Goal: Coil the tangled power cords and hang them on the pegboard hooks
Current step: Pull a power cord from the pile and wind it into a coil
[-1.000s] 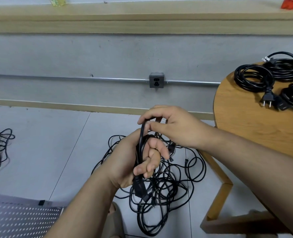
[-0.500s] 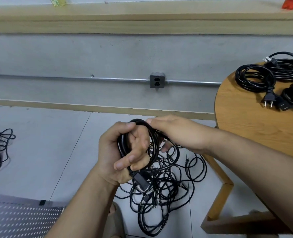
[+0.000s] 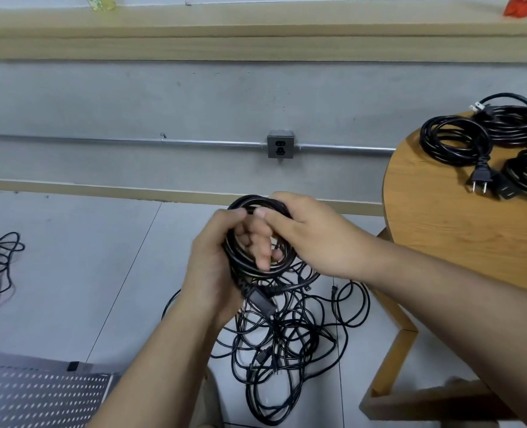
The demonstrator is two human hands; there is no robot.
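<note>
Gripping a coiled black power cord [image 3: 240,206] in the left hand [image 3: 212,273], fingers curled through the loops. Pinching the coil's top with the right hand [image 3: 311,239], touching the left. Dangling just below the left hand, probably its connector end [image 3: 257,299], blurred. Lying beneath both hands, a tangled cord pile [image 3: 284,333]. Resting right of the right hand, neat coils [image 3: 430,140] on a round wooden table [image 3: 441,230].

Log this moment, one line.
step: coiling | left hand grips cord coil | right hand holds coil top | floor tangle uncoiled
</note>
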